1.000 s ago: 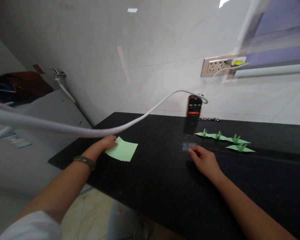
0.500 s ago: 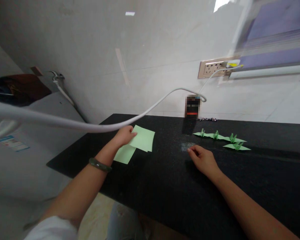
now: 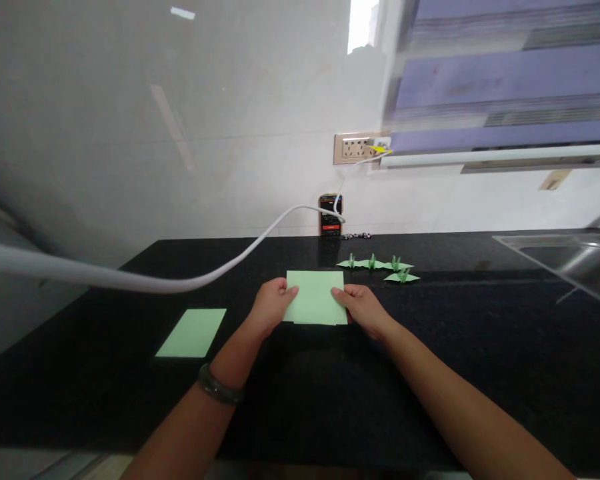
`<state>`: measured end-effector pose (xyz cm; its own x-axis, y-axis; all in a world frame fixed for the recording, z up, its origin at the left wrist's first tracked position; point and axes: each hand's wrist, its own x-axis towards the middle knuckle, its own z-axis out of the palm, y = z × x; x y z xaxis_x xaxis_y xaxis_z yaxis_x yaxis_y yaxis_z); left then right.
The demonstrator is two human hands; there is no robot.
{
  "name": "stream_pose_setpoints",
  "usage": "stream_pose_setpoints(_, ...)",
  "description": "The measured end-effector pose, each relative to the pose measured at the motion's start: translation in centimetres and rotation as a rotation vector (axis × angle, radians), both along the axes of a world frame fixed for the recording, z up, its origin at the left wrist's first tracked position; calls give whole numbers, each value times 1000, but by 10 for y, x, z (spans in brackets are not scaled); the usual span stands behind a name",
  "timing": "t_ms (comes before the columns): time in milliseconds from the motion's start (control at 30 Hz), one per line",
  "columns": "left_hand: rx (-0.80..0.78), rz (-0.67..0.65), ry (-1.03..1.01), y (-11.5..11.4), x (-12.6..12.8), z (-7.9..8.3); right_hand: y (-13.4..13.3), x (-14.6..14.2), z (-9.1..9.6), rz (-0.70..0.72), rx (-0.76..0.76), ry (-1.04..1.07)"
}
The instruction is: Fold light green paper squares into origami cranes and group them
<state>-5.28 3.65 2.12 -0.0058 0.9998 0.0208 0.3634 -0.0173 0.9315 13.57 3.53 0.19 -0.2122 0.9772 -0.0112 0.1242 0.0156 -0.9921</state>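
Observation:
Between my two hands is a square of light green paper (image 3: 315, 298), held up over the dark countertop with its face toward me. My left hand (image 3: 273, 305) pinches its left edge, thumb in front and fingers behind. On the opposite edge my right hand (image 3: 363, 308) grips it the same way. Another green sheet (image 3: 193, 333) lies flat on the counter to the left of my left forearm. Beyond my right hand stand several folded green paper cranes (image 3: 373, 263), most in a row, with one crane (image 3: 403, 275) slightly nearer me.
A phone (image 3: 331, 217) leans upright against the wall. From a wall socket (image 3: 356, 148) a white cable (image 3: 240, 257) runs across the left foreground. The black countertop (image 3: 300, 400) reaches a metal sink (image 3: 570, 257) at the right. A beaded strand (image 3: 356, 236) lies by the phone.
My left hand has brought the green paper to the middle, and my right hand now grips its other edge. The view has turned right; the other sheet lies at the left.

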Motion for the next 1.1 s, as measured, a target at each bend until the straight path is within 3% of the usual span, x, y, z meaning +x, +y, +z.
stream_pose_setpoints(133, -83, 59, 10, -7, -55, 4, -7, -13, -7, 123, 32, -91)
stream_pose_setpoints(267, -162, 229, 146, -15, -140, 18, -4, -7, -14, 103, 112, -230)
stream_pose_setpoints(367, -226, 322, 293, -20, -190, 22, 0, -2, -20, 100, 123, -299)
stream_pose_setpoints(533, -270, 407, 486, -19, -223, 18, 2, 0, -23, 100, 171, -391)
stream_pose_setpoints(633, -235, 459, 531, -18, -229, 26, 2, 1, -22, 108, 185, -400)
stream_pose_setpoints(733, -169, 465, 502, -19, -217, 40, 0, 1, -20, 106, 191, -389)
stream_pose_setpoints(800, -107, 419, 438, -18, -193, 45, -3, 0, -16, 104, 181, -358)
stream_pose_setpoints(967, 10, 182, 202, -10, -84, 40, -13, -6, 7, 93, 79, -121)
stream_pose_setpoints(1100, -18, -31, -270, -7, -3, 30, -12, 3, 20, 39, -16, 39)
